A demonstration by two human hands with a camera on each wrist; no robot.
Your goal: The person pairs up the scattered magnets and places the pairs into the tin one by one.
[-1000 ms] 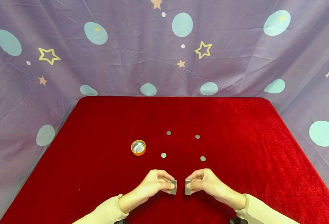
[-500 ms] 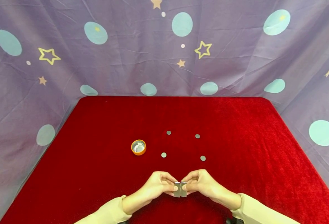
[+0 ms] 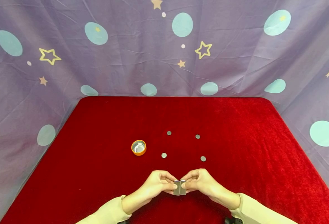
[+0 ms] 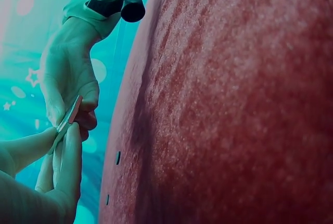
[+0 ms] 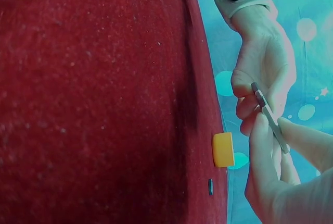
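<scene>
"What was the largest thing around you?"

"A purple curtain [image 3: 142, 63], printed with stars and blue spots. It hung behind the far edge of the red worktop [image 3: 103, 124] and down both sides."

"Did your hands have room there?"

"Plenty. My left hand [image 3: 156, 183] and right hand [image 3: 205, 184] faced each other above the near part, well in from both side edges, each pinching something thin between thumb and fingers."

"What stood beyond them?"

"An orange bowl [image 3: 139, 154], silvery inside, upright, past my left hand and well away from the left edge."

"And the things you pinched?"

"A metal plate [image 3: 177, 191] in my left, a second plate [image 3: 183, 192] in my right, side by side. Their facing edges met or nearly met; I couldn't tell which."

"Anything smaller?"

"Four discs [image 3: 164, 155] lay flat beyond my hands, right of the bowl, with bare space between them."
</scene>
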